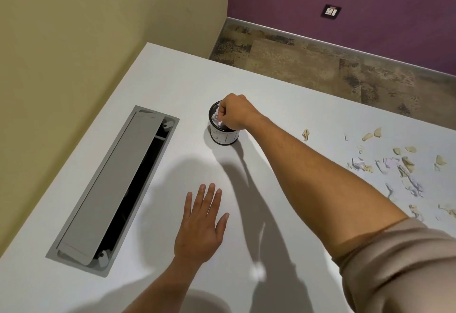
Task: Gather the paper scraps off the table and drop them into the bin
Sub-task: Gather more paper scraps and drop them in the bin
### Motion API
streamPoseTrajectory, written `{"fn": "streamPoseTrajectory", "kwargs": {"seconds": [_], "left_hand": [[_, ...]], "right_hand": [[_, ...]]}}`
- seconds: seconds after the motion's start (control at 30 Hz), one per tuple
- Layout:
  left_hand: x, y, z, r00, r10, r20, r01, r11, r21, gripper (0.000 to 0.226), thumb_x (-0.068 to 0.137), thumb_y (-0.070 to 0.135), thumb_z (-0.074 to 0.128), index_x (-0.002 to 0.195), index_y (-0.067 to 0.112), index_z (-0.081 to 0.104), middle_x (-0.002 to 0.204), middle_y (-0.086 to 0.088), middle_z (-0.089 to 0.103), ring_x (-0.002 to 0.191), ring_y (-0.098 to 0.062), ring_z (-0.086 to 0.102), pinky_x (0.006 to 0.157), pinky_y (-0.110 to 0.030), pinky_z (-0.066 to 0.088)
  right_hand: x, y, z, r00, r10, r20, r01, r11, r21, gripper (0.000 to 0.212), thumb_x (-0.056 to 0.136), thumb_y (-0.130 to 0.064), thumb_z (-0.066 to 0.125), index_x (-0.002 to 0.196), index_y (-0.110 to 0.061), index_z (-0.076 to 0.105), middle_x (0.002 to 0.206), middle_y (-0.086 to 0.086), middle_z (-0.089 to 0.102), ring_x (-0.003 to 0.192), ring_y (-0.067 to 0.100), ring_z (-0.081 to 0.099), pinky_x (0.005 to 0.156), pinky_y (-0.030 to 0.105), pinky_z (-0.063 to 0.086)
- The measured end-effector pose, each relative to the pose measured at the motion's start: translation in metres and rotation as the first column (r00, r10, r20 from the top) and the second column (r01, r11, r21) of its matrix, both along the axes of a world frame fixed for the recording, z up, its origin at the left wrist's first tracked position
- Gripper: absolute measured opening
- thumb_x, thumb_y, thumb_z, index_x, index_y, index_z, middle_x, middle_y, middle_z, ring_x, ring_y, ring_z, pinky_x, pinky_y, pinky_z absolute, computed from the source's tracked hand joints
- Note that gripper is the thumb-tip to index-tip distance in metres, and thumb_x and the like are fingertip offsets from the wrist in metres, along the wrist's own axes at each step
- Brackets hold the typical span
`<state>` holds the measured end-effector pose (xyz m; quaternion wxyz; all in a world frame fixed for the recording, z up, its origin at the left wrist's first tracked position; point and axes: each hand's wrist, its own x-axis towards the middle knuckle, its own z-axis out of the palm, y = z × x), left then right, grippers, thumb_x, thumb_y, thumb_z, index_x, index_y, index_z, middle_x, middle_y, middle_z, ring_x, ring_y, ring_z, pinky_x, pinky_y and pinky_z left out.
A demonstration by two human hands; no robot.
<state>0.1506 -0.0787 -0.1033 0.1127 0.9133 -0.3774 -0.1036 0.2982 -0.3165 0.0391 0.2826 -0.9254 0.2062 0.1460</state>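
A small round bin (225,137) with a black rim and a white paper label stands on the white table (187,85). My right hand (234,112) is over its mouth, fingers pinched on white paper scraps (217,118) that sit at the rim. My left hand (201,224) lies flat and open on the table, nearer to me, holding nothing. More torn scraps (404,167), beige and white with purple marks, lie scattered on the table at the right.
A long grey cable hatch (111,189) is set into the table at the left, its lid partly open over a dark gap. Beyond the table's far edge is a patterned floor (320,66) and a purple wall with a socket (331,12).
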Motion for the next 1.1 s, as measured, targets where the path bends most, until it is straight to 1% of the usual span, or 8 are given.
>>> {"fn": "streamPoseTrajectory", "kwargs": {"seconds": [0.1, 0.27, 0.53, 0.63, 0.77, 0.83, 0.93, 1.1], "left_hand": [[0.0, -0.001, -0.001, 1.0, 0.0, 0.009, -0.001, 1.0, 0.009, 0.063, 0.101, 0.049, 0.032, 0.155, 0.019, 0.02, 0.164, -0.001, 0.011, 0.152, -0.021, 0.005, 0.12, -0.05, 0.013], [0.0, -0.001, -0.003, 0.999, -0.005, 0.033, 0.004, 1.0, 0.013, 0.064, 0.1, 0.048, 0.036, 0.155, 0.017, 0.021, 0.164, -0.002, 0.013, 0.152, -0.023, 0.008, 0.119, -0.051, 0.016], [0.002, -0.001, -0.004, 0.999, -0.015, 0.041, 0.014, 0.999, 0.029, 0.064, 0.101, 0.048, 0.034, 0.155, 0.017, 0.022, 0.163, -0.003, 0.015, 0.151, -0.024, 0.009, 0.119, -0.052, 0.017], [0.002, -0.001, -0.003, 0.998, -0.013, 0.053, 0.011, 0.999, 0.043, 0.064, 0.101, 0.048, 0.034, 0.155, 0.017, 0.021, 0.164, -0.003, 0.013, 0.152, -0.023, 0.007, 0.119, -0.052, 0.017], [0.001, -0.002, -0.002, 0.999, -0.013, 0.052, 0.011, 0.999, 0.036, 0.063, 0.101, 0.048, 0.033, 0.155, 0.016, 0.022, 0.164, -0.004, 0.013, 0.152, -0.024, 0.007, 0.119, -0.052, 0.017], [0.001, -0.002, -0.002, 0.998, -0.012, 0.055, 0.01, 0.999, 0.035, 0.064, 0.101, 0.048, 0.034, 0.155, 0.016, 0.021, 0.164, -0.004, 0.012, 0.152, -0.024, 0.007, 0.119, -0.052, 0.015], [0.001, -0.001, -0.001, 0.999, -0.011, 0.05, 0.009, 0.999, 0.047, 0.064, 0.101, 0.049, 0.032, 0.155, 0.017, 0.019, 0.164, -0.003, 0.011, 0.152, -0.023, 0.005, 0.12, -0.051, 0.013], [0.001, -0.002, 0.0, 0.999, -0.012, 0.04, 0.01, 0.999, 0.042, 0.063, 0.102, 0.048, 0.028, 0.155, 0.017, 0.019, 0.164, -0.003, 0.012, 0.152, -0.023, 0.005, 0.12, -0.052, 0.014]], "right_hand": [[0.01, 0.002, -0.005, 0.983, 0.126, -0.131, -0.139, 0.985, -0.102, 0.027, 0.094, -0.023, 0.051, 0.113, -0.005, 0.059, 0.117, 0.015, 0.057, 0.089, 0.029, 0.052, 0.074, 0.033, 0.045], [0.023, 0.005, -0.014, 0.954, 0.192, -0.23, -0.238, 0.952, -0.194, 0.03, 0.094, -0.018, 0.05, 0.121, -0.003, 0.053, 0.124, 0.016, 0.056, 0.09, 0.03, 0.052, 0.071, 0.035, 0.045], [0.035, 0.008, -0.025, 0.892, 0.251, -0.377, -0.34, 0.921, -0.191, 0.01, 0.094, -0.018, 0.048, 0.097, -0.011, 0.056, 0.104, 0.009, 0.056, 0.104, 0.033, 0.057, 0.08, 0.038, 0.046], [0.038, 0.009, -0.024, 0.851, 0.281, -0.444, -0.385, 0.909, -0.162, 0.014, 0.091, -0.009, 0.043, 0.083, -0.01, 0.053, 0.097, 0.008, 0.055, 0.092, 0.032, 0.053, 0.085, 0.041, 0.048], [0.031, 0.008, -0.017, 0.886, 0.294, -0.359, -0.377, 0.907, -0.187, 0.017, 0.09, -0.007, 0.042, 0.074, -0.008, 0.05, 0.095, 0.011, 0.057, 0.085, 0.032, 0.053, 0.073, 0.036, 0.046], [0.026, 0.005, -0.012, 0.921, 0.257, -0.293, -0.32, 0.928, -0.189, 0.013, 0.091, -0.011, 0.044, 0.095, -0.007, 0.056, 0.104, 0.013, 0.059, 0.084, 0.031, 0.051, 0.069, 0.035, 0.042], [0.019, 0.002, 0.001, 0.951, 0.217, -0.222, -0.261, 0.946, -0.195, 0.03, 0.092, -0.014, 0.049, 0.121, -0.007, 0.056, 0.121, 0.015, 0.056, 0.084, 0.03, 0.049, 0.069, 0.035, 0.043], [0.017, 0.003, 0.012, 0.975, 0.193, -0.107, -0.207, 0.969, -0.138, 0.03, 0.088, -0.005, 0.045, 0.112, -0.01, 0.064, 0.116, 0.013, 0.057, 0.083, 0.026, 0.054, 0.058, 0.028, 0.043]]}}
